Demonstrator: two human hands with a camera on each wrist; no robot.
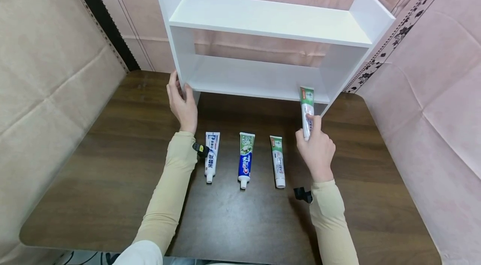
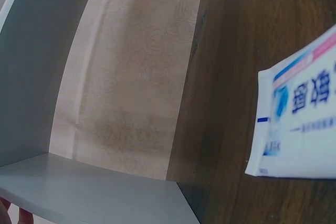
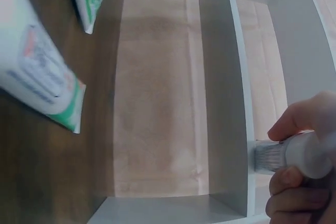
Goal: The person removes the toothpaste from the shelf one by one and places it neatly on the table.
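A white shelf unit [image 1: 255,75] stands at the back of the brown table. My left hand [image 1: 183,104] holds its left side panel near the lower board, with the thumb at the front edge and the other fingers on the outer side. In my right hand [image 1: 317,148] a green-and-white toothpaste tube [image 1: 307,108] is pinched by its lower part. Its flat end lies over the right front edge of the lower board. The right wrist view shows the thumb and fingers around this toothpaste tube [image 3: 270,156], close to the board's edge.
On the table [image 1: 112,181] lie a white-and-blue toothpaste tube [image 1: 212,154], a green-and-blue one [image 1: 246,158] and a green-and-white one [image 1: 278,160], in a row between my forearms. Pink patterned cloth [image 1: 432,89] hangs around the table.
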